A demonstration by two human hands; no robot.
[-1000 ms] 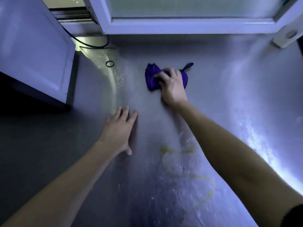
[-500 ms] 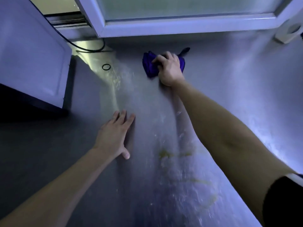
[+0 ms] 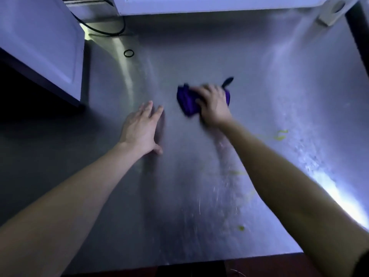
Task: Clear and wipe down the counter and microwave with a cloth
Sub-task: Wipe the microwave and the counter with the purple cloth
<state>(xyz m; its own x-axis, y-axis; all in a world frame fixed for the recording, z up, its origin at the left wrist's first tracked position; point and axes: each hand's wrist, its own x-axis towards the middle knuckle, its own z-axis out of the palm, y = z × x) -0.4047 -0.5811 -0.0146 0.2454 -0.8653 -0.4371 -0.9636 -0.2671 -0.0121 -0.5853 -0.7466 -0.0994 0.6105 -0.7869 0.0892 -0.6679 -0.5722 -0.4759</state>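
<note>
Right hand: palm down on the purple cloth, fingers bent over its top and holding it against the steel counter. Fingers are motion-blurred, so I can't tell exactly how tight the grip is. The cloth is bunched, mid-counter, sticking out to the left of my knuckles. A dark tab pokes out on the far side. My hand hides the rest of the cloth.

Left hand: flat on the counter, fingers straight and close together, thumb out to the side, holding nothing. It sits just left of the cloth, not touching it.

The microwave is at the far left, cut off by the frame edge. Only a pale top or side panel shows, with dark shadow beneath it. I can't read any brand or label on it from this angle.

A black cable loops behind the microwave along the back of the counter, and its ends are hidden. A small black ring lies on the steel near the back, well clear of both hands.

Yellow-green smears lie to the right of my right forearm, with a small green speck nearer the front edge. My forearm partly covers some fainter streaks.

A white window frame runs along the top and is cropped. A white fitting in the top right corner is too blurred to identify. Glare washes out the right side of the counter.
</note>
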